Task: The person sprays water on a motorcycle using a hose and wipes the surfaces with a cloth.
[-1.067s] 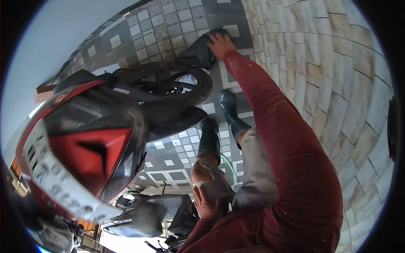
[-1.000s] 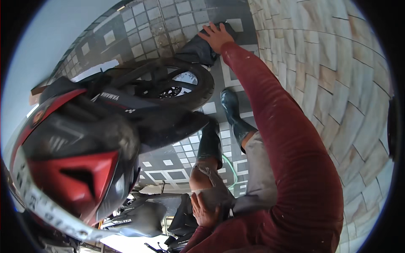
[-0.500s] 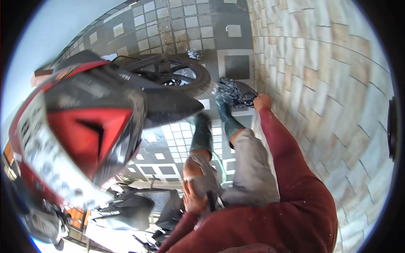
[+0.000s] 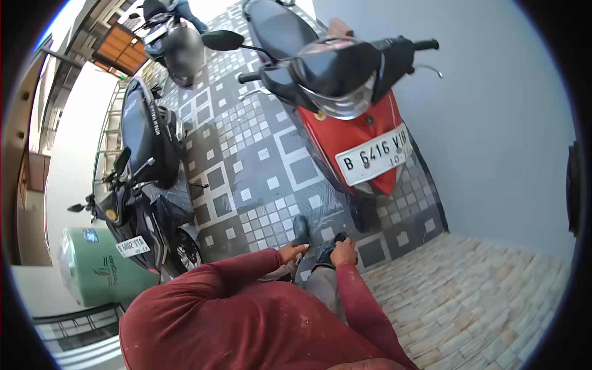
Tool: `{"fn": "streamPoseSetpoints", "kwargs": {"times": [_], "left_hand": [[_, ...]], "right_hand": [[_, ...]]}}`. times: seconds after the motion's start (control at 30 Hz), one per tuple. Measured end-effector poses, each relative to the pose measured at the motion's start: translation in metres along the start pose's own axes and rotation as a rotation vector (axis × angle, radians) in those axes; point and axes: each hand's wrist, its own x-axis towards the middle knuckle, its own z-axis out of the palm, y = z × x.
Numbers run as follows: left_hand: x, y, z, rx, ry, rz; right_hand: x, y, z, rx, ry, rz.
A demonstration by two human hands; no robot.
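My right hand (image 4: 344, 253) is closed round a crumpled black plastic bag (image 4: 340, 237), of which only a small dark bunch shows past the fingers. It is low in front of me, by my right boot. To its left my left hand (image 4: 293, 251) is held above my knee, fingers stretched out and nothing seen in them. Dark green rubber boots (image 4: 301, 229) are on my feet, on the wet patterned tile floor (image 4: 269, 161). Just ahead, a red and black motorcycle (image 4: 351, 139) faces me, its front wheel close to my boots; neither hand touches it.
A dark motorcycle (image 4: 147, 203) stands at the left, beside a green water tank (image 4: 98, 266). Farther back is another motorcycle (image 4: 168, 43) with a person's legs (image 4: 192, 17) next to it. A grey wall (image 4: 487, 123) rises at the right, above pale stone tiling (image 4: 456, 308).
My view has swung up and round to the red motorcycle's front. The right hand, stretched out by the stone tiles before, is now nearer my left hand. My left hand has come off my leg.
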Motion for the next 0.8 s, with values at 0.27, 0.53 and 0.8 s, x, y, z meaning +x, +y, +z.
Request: {"fn": "streamPoseSetpoints", "kwargs": {"times": [0.27, 0.53, 0.8], "left_hand": [[-0.021, -0.009, -0.087, -1.305, -0.117, 0.102], [-0.073, -0.138, -0.199, -1.999, 0.158, 0.675], [-0.161, -0.206, -0.147, -2.042, 0.295, 0.718]], "right_hand": [[-0.083, -0.175, -0.03, -0.26, 0.134, -1.142], [-0.101, -0.271, -0.027, 0.096, -0.136, -1.215], [-0.05, -0.343, -0.019, 0.13, -1.115, -0.653]]}}
